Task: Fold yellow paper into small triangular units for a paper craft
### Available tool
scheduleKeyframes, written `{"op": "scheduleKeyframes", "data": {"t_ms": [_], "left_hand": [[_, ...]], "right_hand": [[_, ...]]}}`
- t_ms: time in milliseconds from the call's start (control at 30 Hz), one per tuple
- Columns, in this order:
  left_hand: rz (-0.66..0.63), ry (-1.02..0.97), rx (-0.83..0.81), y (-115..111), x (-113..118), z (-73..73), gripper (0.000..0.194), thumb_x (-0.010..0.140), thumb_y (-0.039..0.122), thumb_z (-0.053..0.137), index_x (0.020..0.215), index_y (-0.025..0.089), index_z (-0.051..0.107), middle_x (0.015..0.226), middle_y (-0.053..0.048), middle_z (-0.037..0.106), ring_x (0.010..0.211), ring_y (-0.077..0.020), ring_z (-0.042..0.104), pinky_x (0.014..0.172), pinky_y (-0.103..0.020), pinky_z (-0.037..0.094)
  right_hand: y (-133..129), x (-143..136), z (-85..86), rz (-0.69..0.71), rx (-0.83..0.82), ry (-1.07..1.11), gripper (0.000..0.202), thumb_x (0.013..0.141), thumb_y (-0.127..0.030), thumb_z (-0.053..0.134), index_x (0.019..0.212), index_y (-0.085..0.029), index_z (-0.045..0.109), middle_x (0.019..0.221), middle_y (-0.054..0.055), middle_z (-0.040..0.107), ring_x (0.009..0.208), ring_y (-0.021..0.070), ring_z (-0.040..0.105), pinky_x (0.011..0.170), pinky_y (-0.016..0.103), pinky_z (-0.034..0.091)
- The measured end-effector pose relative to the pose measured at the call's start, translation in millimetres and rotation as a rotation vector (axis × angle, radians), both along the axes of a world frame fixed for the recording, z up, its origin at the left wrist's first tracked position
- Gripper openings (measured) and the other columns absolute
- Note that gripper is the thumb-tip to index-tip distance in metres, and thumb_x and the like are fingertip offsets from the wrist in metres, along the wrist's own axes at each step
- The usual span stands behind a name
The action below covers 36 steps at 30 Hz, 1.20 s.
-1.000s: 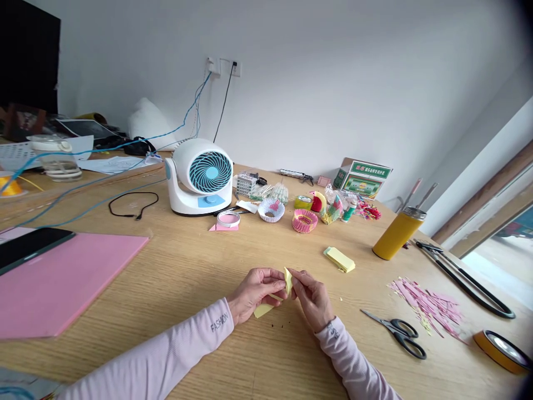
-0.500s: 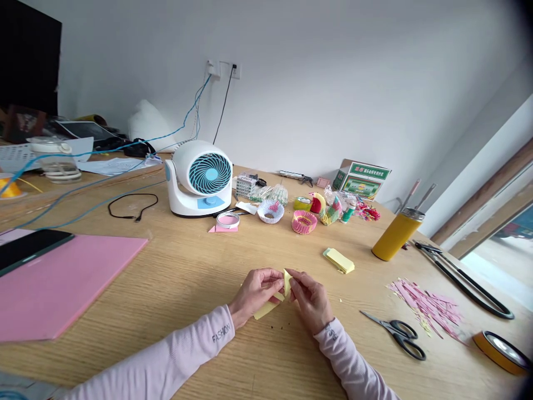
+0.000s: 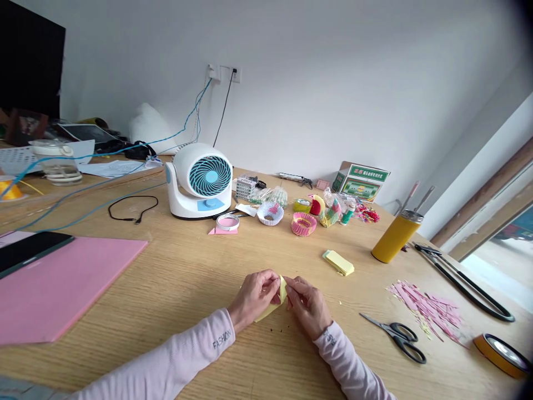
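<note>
Between both hands is a small folded piece of yellow paper [image 3: 283, 289], pinched at its edges. My left hand [image 3: 257, 294] grips it from the left with thumb and fingers closed. From the right, the fingertips of my right hand [image 3: 307, 303] close on its other side. Under my left hand another yellow paper strip [image 3: 266, 314] lies on the table, partly covered. A stack of yellow paper slips [image 3: 338, 263] rests beyond my right hand. Black-handled scissors [image 3: 397, 336] lie to the right of it.
Pink paper scraps [image 3: 428, 305], a tape roll [image 3: 502, 354] and a yellow cup [image 3: 396, 238] stand or lie at right. Behind are a white fan [image 3: 200, 180] and folded paper bowls [image 3: 303, 223]. A phone [image 3: 35, 251] rests on pink sheets [image 3: 83, 289] at left.
The yellow paper between my fingers has turned and shifted slightly left, and its shape looks narrower and more upright. Both hands stay close together around it.
</note>
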State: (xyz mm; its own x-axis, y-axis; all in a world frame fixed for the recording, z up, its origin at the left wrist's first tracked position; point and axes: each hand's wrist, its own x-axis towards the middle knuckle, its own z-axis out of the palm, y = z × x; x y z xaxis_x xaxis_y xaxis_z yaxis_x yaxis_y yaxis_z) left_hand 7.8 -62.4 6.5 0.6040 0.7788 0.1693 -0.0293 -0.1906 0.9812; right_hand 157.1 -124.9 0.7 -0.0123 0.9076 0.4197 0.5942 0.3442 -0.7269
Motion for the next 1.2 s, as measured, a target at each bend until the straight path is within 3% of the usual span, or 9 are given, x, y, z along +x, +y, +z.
{"op": "scheduleKeyframes", "data": {"t_ms": [100, 300, 533, 767, 1033, 1200], "left_hand": [[0.027, 0.005, 0.023, 0, 2, -1.8, 0.031, 0.078, 0.045, 0.054, 0.069, 0.016, 0.056, 0.057, 0.0, 0.057, 0.053, -0.0125, 0.056, 0.055, -0.022, 0.047], [-0.02, -0.085, -0.282, -5, 7, 1.6, 0.037, 0.07, 0.049, 0.061, 0.077, 0.013, 0.059, 0.065, -0.001, 0.058, 0.058, -0.0141, 0.06, 0.056, -0.026, 0.051], [-0.013, -0.102, -0.404, -5, 5, 0.4, 0.036, 0.062, 0.04, 0.073, 0.078, 0.011, 0.059, 0.067, -0.003, 0.063, 0.061, -0.0155, 0.063, 0.06, -0.028, 0.052], [-0.034, -0.081, -0.382, -3, 3, 0.9, 0.029, 0.071, 0.035, 0.067, 0.086, 0.01, 0.062, 0.074, -0.007, 0.067, 0.064, -0.0138, 0.064, 0.059, -0.024, 0.051], [-0.102, -0.165, -0.412, -3, 2, 5.1, 0.033, 0.072, 0.035, 0.067, 0.094, 0.011, 0.058, 0.083, -0.008, 0.066, 0.075, -0.0178, 0.065, 0.065, -0.029, 0.053], [-0.068, -0.156, -0.287, -1, 3, -0.6, 0.035, 0.067, 0.031, 0.072, 0.09, 0.012, 0.053, 0.082, -0.008, 0.066, 0.075, -0.0181, 0.065, 0.066, -0.03, 0.053]], "right_hand": [[0, -2, 0.0, -0.01, 0.009, -0.021, 0.028, 0.089, -0.027, 0.044, 0.101, -0.019, 0.068, 0.062, 0.002, 0.053, 0.061, 0.0151, 0.051, 0.057, 0.026, 0.041], [7, 2, -11.4, -0.076, 0.037, 0.159, 0.028, 0.087, -0.031, 0.048, 0.103, -0.016, 0.066, 0.066, 0.001, 0.053, 0.055, 0.0124, 0.052, 0.05, 0.024, 0.043], [6, 1, -11.2, -0.069, 0.024, 0.223, 0.028, 0.085, -0.033, 0.051, 0.103, -0.017, 0.066, 0.067, 0.002, 0.053, 0.053, 0.012, 0.053, 0.049, 0.024, 0.044], [4, 2, -3.3, 0.061, -0.066, 0.398, 0.028, 0.084, -0.038, 0.054, 0.093, -0.017, 0.07, 0.074, 0.004, 0.058, 0.055, 0.0123, 0.056, 0.054, 0.027, 0.048], [10, 6, -14.8, -0.022, -0.108, 0.62, 0.034, 0.072, -0.038, 0.069, 0.096, -0.015, 0.063, 0.067, 0.002, 0.059, 0.05, 0.0111, 0.055, 0.05, 0.025, 0.048], [10, 9, -12.0, -0.07, -0.114, 0.641, 0.038, 0.068, -0.037, 0.073, 0.096, -0.014, 0.063, 0.075, 0.003, 0.061, 0.054, 0.01, 0.055, 0.05, 0.022, 0.049]]}}
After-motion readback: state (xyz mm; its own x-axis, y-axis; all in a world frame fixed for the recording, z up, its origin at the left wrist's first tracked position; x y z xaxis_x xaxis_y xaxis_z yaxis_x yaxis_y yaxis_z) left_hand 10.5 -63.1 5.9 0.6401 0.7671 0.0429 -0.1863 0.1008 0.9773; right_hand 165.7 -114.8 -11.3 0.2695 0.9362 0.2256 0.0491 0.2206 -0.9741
